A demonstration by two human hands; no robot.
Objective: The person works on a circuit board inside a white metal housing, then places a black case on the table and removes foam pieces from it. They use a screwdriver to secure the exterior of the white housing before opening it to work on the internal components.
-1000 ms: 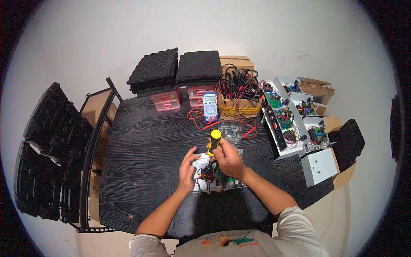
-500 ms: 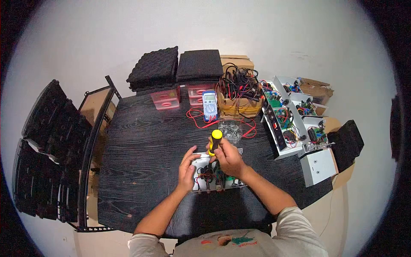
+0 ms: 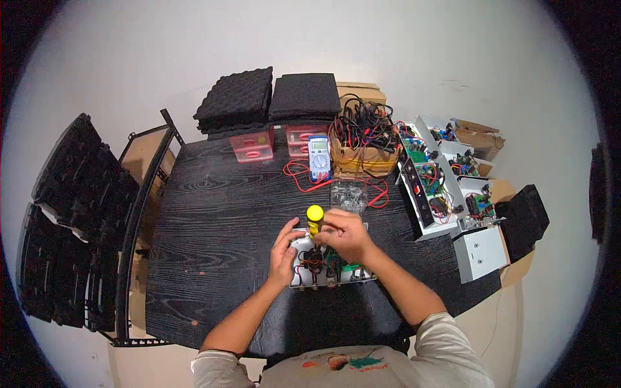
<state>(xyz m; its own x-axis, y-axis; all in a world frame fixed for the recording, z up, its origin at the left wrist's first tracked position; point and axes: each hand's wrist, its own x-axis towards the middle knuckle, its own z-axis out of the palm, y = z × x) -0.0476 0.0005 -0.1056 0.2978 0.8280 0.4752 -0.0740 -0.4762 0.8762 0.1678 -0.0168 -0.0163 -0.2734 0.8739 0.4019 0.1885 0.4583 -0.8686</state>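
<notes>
A white metal electronics case (image 3: pixel 299 279) lies open before me, with wires and a green circuit board inside. My left hand (image 3: pixel 283 253) grips the case's left end, the fingers reaching over its far corner. In my right hand (image 3: pixel 347 235) is a screwdriver (image 3: pixel 315 215) with a yellow and black handle, held upright over the case's far side. Its tip is hidden behind the handle and fingers. Just beyond sits a clear box of small metal parts (image 3: pixel 349 195).
A blue-framed multimeter (image 3: pixel 319 158) with red leads stands behind, beside a carton of tangled cables (image 3: pixel 365 132). Black foam sheets (image 3: pixel 304 97) lie on red-clear drawers (image 3: pixel 253 147). White units with exposed boards (image 3: pixel 433 187) line the right side of the black table (image 3: pixel 207 258). Black cases (image 3: pixel 81 226) stand left.
The screwdriver's handle top has moved left and slightly nearer me. My right hand has turned and its fingers have shifted on the handle. My left hand stays at the case's left end.
</notes>
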